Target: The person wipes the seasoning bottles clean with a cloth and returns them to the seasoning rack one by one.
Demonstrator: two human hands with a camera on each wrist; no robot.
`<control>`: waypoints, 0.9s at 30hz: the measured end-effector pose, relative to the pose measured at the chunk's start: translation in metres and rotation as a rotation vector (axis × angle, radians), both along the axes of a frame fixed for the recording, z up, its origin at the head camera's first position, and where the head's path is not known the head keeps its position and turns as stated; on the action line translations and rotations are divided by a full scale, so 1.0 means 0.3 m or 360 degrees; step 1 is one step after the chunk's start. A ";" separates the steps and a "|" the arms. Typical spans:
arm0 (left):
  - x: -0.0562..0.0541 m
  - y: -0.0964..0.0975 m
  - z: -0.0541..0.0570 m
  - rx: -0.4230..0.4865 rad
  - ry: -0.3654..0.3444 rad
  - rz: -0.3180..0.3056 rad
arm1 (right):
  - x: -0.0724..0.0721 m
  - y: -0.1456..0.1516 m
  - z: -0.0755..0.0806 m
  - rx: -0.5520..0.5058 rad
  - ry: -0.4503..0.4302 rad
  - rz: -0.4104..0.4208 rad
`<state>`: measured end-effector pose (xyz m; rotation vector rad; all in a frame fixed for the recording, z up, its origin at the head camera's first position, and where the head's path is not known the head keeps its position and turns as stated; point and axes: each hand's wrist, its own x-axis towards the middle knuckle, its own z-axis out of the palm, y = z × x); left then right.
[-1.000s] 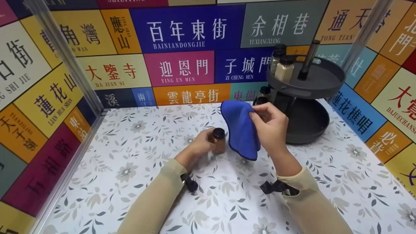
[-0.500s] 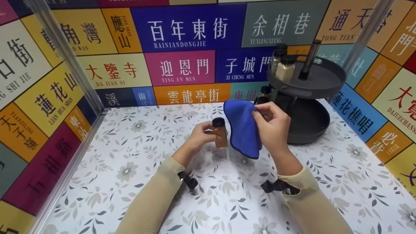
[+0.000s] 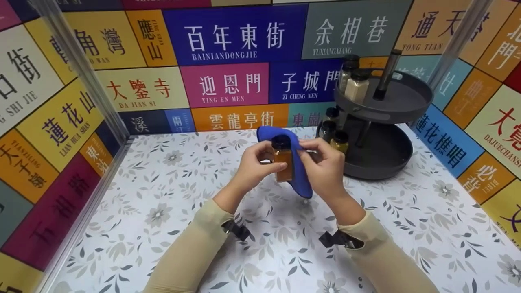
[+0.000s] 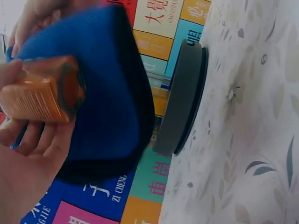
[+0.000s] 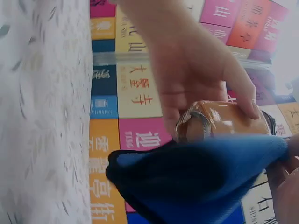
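A small glass spice jar [image 3: 283, 162] with a black lid and orange-brown powder is held up off the table by my left hand [image 3: 257, 165], thumb across its front. My right hand [image 3: 325, 165] pinches a blue cloth [image 3: 302, 175] with a dark border near its upper edge. The cloth hangs right beside and behind the jar in the head view. In the left wrist view the jar [image 4: 42, 88] lies in front of the cloth [image 4: 107, 93]. From the right wrist view, the cloth [image 5: 187, 182] covers one side of the jar [image 5: 229, 119].
A dark grey two-tier round rack [image 3: 380, 171] stands at the back right. Its upper tier bears jars such as a pale-powder jar [image 3: 356, 90]; its lower tier bears several more, one a yellow jar [image 3: 340, 142]. Sign-covered walls [image 3: 232, 36] enclose the flower-patterned tabletop [image 3: 175, 244].
My left hand has lifted the spice jar from the table and tilted it, now held more upright. My right hand has moved left, bringing the blue cloth to the jar.
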<state>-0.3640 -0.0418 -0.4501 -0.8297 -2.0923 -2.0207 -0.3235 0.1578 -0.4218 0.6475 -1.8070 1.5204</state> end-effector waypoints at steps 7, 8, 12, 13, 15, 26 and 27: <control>0.013 -0.023 0.029 0.0111 0.0002 0.0162 | -0.001 0.010 0.001 0.0462 -0.0361 0.0025; 0.015 -0.025 0.033 0.0126 -0.0001 0.0181 | -0.004 0.009 -0.002 0.0532 -0.0410 0.0029; 0.018 -0.026 0.042 0.0147 -0.0003 0.0225 | -0.008 0.001 -0.006 0.0637 -0.0547 0.0009; 0.019 -0.024 0.043 0.0134 -0.0006 0.0221 | -0.006 -0.001 -0.004 0.0613 -0.0559 -0.0010; 0.020 -0.020 0.042 0.0107 -0.0034 0.0189 | 0.001 -0.002 0.002 0.0509 -0.0545 -0.0053; 0.024 0.015 0.027 -0.0092 -0.0055 0.0083 | 0.007 0.012 0.010 -0.0089 -0.0081 -0.0062; 0.024 0.016 0.026 -0.0083 -0.0058 0.0099 | 0.006 0.012 0.008 -0.0072 -0.0088 -0.0055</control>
